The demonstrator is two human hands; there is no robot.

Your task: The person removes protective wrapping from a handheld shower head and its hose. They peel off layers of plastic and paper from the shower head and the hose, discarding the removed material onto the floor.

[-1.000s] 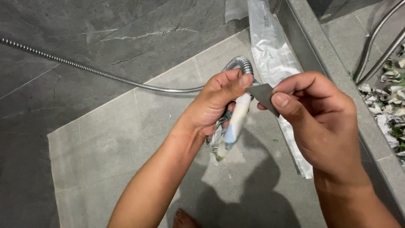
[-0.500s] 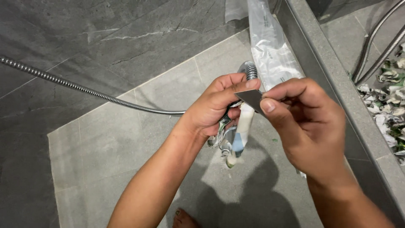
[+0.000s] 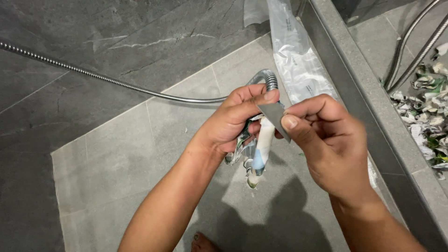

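My left hand (image 3: 235,122) grips the end of a flexible metal shower hose (image 3: 116,83), which curves up behind my fingers and runs off to the upper left. A strip of white and blue wrapping (image 3: 260,154) hangs from the hose end under my palm. My right hand (image 3: 326,140) pinches a small flat grey blade (image 3: 275,119) between thumb and fingers, its edge against the wrapped hose end beside my left thumb.
A clear plastic bag (image 3: 298,65) lies on the grey floor tile beyond my hands. A raised grey ledge (image 3: 368,88) runs down the right side. Behind it lie torn paper scraps (image 3: 427,116) and two more metal hoses (image 3: 410,51). My toes (image 3: 201,241) show at the bottom.
Both hands have shifted slightly down and left together. The blade has moved closer against the hose end, and the hanging wrapping strip has swung a little.
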